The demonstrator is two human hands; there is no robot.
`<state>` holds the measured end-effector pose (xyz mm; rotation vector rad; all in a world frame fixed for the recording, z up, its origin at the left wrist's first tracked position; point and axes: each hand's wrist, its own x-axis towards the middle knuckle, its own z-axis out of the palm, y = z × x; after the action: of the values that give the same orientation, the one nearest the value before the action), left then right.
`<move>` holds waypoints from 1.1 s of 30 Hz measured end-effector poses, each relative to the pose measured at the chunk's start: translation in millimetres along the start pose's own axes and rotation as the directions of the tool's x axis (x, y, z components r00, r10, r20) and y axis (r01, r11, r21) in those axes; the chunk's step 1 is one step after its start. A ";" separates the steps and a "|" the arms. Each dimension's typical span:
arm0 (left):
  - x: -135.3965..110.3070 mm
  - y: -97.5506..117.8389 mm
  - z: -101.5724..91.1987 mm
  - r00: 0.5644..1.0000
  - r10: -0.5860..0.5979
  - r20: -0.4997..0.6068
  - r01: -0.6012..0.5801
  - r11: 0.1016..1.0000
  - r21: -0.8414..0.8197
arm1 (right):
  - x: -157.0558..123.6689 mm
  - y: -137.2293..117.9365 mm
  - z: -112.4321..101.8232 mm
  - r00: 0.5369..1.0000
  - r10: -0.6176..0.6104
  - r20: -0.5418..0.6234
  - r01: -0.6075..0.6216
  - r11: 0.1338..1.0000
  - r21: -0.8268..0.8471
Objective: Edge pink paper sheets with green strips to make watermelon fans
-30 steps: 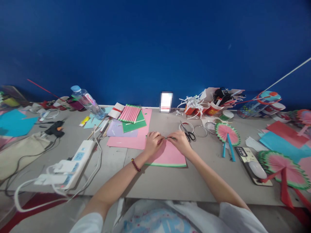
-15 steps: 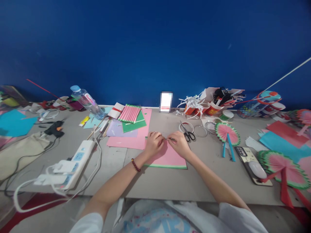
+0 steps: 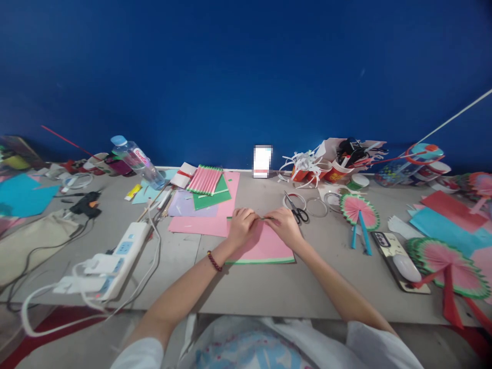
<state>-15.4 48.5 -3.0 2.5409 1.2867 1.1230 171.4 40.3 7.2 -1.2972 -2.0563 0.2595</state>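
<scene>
A pink paper sheet with a green edge [image 3: 265,248] lies flat on the grey table [image 3: 246,287] in front of me. My left hand [image 3: 242,225] pinches the sheet's far edge, fingers pressed together on a narrow fold. Just to its right, my right hand [image 3: 284,225] pinches the same far edge. The two hands nearly touch over the fold. A red bead bracelet [image 3: 214,261] circles my left wrist.
Black scissors [image 3: 298,210] lie right of my hands, beside a pink pleated fan with blue sticks [image 3: 359,215]. A larger pink sheet [image 3: 209,223], a pleated stack [image 3: 205,180], a water bottle [image 3: 136,159], a glue gun [image 3: 86,204], a power strip [image 3: 123,251] and a phone with a mouse [image 3: 400,261] surround me.
My hands barely shifted. The fingers keep pressing along the sheet's far edge, and the sheet's near edge sits slightly differently.
</scene>
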 end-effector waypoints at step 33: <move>0.8 -1.1 -4.7 0.994 -0.089 0.063 0.094 0.991 -0.092 | -1.8 8.8 2.5 0.999 0.050 -0.020 -0.048 0.994 0.098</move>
<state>-18.8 48.6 0.4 2.4025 1.2891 1.0574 176.6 43.4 0.1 -1.2858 -1.9697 0.3614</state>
